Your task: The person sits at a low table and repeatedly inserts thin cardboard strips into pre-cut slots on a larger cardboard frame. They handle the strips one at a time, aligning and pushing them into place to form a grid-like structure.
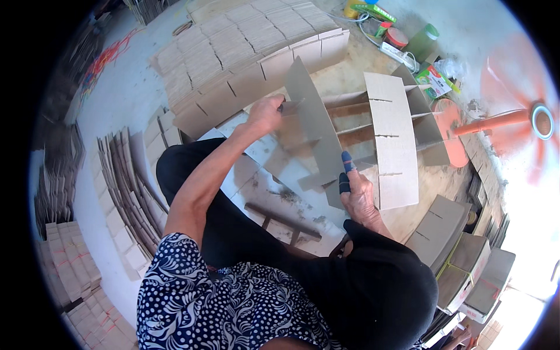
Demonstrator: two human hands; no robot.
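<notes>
A grid of slotted cardboard dividers stands before me. Its nearer slotted panel (pixel 315 116) leans upright, crossing several thin cardboard strips (pixel 353 128). Farther right in the grid is a wide, pale slotted panel (pixel 394 146), with a darker panel beyond it. My left hand (pixel 266 115) is closed at the left end of a cross strip, left of the nearer panel; that end is blurred. My right hand (pixel 359 195), with dark blue covers on two fingers, grips the near lower end of the nearer panel. Its thumb is hidden.
A long stack of slotted cardboard (pixel 233 64) lies at the back left. An orange fan (pixel 539 119) stands right, near a white power strip (pixel 399 57) and a green-lidded jar (pixel 423 41). Cardboard boxes (pixel 466 268) sit lower right; more cardboard pieces (pixel 125 181) stand left.
</notes>
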